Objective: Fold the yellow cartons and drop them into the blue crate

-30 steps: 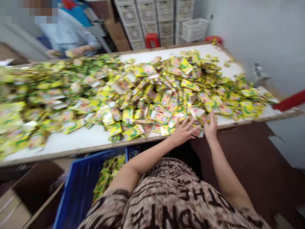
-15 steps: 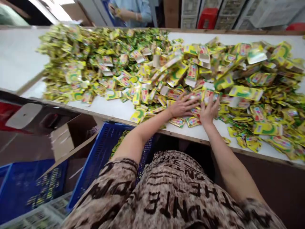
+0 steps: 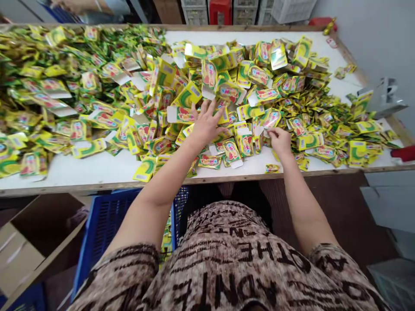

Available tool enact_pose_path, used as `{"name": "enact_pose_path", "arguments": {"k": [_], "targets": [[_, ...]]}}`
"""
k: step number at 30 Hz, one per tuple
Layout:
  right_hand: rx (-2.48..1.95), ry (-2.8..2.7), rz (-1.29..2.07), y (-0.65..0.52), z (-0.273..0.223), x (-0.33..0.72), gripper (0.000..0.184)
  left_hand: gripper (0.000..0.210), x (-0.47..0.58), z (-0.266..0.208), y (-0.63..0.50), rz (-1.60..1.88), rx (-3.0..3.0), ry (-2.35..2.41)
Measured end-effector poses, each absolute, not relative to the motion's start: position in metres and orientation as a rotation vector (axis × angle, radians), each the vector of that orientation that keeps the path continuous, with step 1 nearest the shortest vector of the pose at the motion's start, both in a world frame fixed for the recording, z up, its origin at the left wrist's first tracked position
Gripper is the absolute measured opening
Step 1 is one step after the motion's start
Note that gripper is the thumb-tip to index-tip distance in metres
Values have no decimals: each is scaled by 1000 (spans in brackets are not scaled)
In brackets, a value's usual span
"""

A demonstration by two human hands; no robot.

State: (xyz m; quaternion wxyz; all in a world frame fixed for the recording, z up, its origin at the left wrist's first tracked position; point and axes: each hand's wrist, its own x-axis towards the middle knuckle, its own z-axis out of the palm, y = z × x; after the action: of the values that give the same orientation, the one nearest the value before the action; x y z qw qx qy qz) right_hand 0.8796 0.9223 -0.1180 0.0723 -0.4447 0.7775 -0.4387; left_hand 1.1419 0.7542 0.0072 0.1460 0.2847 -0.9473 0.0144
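Head view shows me both hands out over the cartons (image 3: 227, 82), a loose heap of flattened yellow-green packs covering most of the bench (image 3: 106, 170). My left hand (image 3: 204, 123) lies flat with the fingers spread, palm down on the packs at about 12 o'clock from my body. My right hand (image 3: 279, 140) sits at roughly 1 o'clock, fingers curled and pressed together around the edge of a single carton at the heap's near fringe; I cannot tell how firm that pinch is.

What worries me is the near rim. Several cartons lie just beside it, and one small pack (image 3: 272, 167) rests almost on the edge below my right wrist. I judge that a careless drag of either forearm toward me could sweep these off onto the floor rather than into the blue crate (image 3: 97, 242) at 7 o'clock, which stands off to the left and not under the hands.

The heap is slick and layered, so pressing down with the spread left hand could set a slide going, burying the piece I want. The open flaps stick up in places; a sideways pull might bend one or snag a neighbour and lift two at once. A co-worker's arm (image 3: 74, 5) works at the far side, at 11 o'clock, well apart from mine.
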Motion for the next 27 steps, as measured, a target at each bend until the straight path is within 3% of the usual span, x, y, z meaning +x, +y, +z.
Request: {"name": "enact_pose_path", "arguments": {"k": [2, 4, 6, 8, 13, 17, 20, 23, 27], "targets": [[-1342, 2431, -1070, 929, -127, 884, 25, 51, 1145, -1, 782, 3, 713, -2747], [-1450, 2464, -843, 928, -131, 899, 36, 41, 1150, -19, 815, -80, 455, -2851], [-1512, 2503, -730, 923, -130, 922, 46, 42, 1156, -43, 844, -158, 175, -2966], [-1477, 2538, -690, 916, -127, 942, 37, 47, 1162, -66, 859, -179, 112, -3012], [-1630, 2265, -862, 922, -122, 941, 30, 36, 1174, -86, 848, -110, 550, -2907], [-1349, 2057, -1209, 970, -120, 891, 24, 24, 1186, -76, 849, -165, 584, -2777], [-1155, 2472, -1045, 1014, -126, 861, 22, 27, 1194, -71, 867, -201, 614, -2461], [-1101, 2745, -829, 1041, -138, 856, 38, 25, 1189, -72, 890, -268, 592, -2209], [-1248, 2542, -982, 1044, -149, 862, 41, 22, 1153, -80, 915, -435, 243, -2478]]}}
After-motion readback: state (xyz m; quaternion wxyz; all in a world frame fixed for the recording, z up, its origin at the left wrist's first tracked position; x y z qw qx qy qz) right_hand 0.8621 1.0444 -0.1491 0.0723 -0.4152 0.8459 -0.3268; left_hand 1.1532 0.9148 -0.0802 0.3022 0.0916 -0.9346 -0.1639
